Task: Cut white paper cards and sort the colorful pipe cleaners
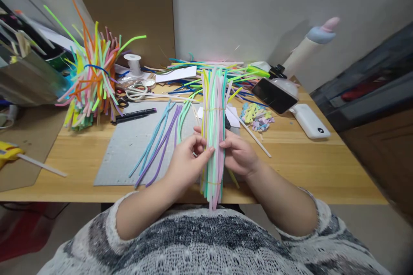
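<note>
Upright between my hands stands a bundle of pastel pipe cleaners (213, 124) in pink, mint, yellow and white, with thin bands round its upper and lower parts. My left hand (192, 157) grips its left side, thumb across the front. On the right side my right hand (238, 151) holds the bundle, with fingertips at its edge and some fingers hidden behind. Loose blue pipe cleaners (154, 137), purple ones (165, 146) and green ones (183, 116) lie on the grey cutting mat (119, 154) left of the bundle.
A large multicoloured bundle (97, 77) stands back left, near black pens (137, 114) and a white spool (133, 64). A yellow glue gun (9, 152) lies far left. To the right are cut pieces (256, 116), a phone (274, 96) and a white power bank (310, 121).
</note>
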Tool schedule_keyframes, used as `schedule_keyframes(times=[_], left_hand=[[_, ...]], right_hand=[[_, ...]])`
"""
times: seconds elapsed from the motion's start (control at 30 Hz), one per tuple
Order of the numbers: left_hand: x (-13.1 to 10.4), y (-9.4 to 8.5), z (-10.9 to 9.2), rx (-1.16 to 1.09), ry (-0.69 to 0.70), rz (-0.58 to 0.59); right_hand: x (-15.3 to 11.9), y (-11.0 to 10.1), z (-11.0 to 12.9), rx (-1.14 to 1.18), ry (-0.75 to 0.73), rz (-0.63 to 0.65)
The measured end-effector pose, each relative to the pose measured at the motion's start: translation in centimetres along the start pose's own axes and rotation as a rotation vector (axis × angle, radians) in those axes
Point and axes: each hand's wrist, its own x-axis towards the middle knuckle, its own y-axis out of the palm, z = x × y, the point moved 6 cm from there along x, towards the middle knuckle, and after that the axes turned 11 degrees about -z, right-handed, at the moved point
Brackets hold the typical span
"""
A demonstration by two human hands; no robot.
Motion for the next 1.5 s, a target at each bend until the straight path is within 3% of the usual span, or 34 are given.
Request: schedule_keyframes(times=[0.13,0.33,0.53,0.67,0.8,0.97,1.5], left_hand=[[0.1,0.0,0.3,-0.201,-0.185,0.071],[0.2,-0.3,0.4,-0.288,-0.296,0.057],[0.4,0.8,0.3,-0.196,-0.187,0.098],[0.7,0.7,0.7,-0.211,-0.223,0.040],[0.7,1.0,0.3,-0.269,-0.214,0.090],[0.6,0.8,0.1,-0.326,-0.302,0.091],[0.6,0.6,0.6,-0.295,-0.255,0.056]], right_hand=[[-0.2,0.0,-0.1,-0.065,-0.016,0.017],[0.1,-0.8,-0.6,-0.169,-0.100,-0.090],[0.3,-1.4,-1.0,-0.214,-0.144,-0.164],[0.3,-1.4,-1.2,-0.224,-0.150,-0.157],[0.2,-1.4,-1.1,-0.256,-0.155,-0.150],[0.0,-0.9,-0.8,-0.148,-0.081,-0.116],[-0.1,-0.4,-0.4,-0.083,-0.056,-0.044]])
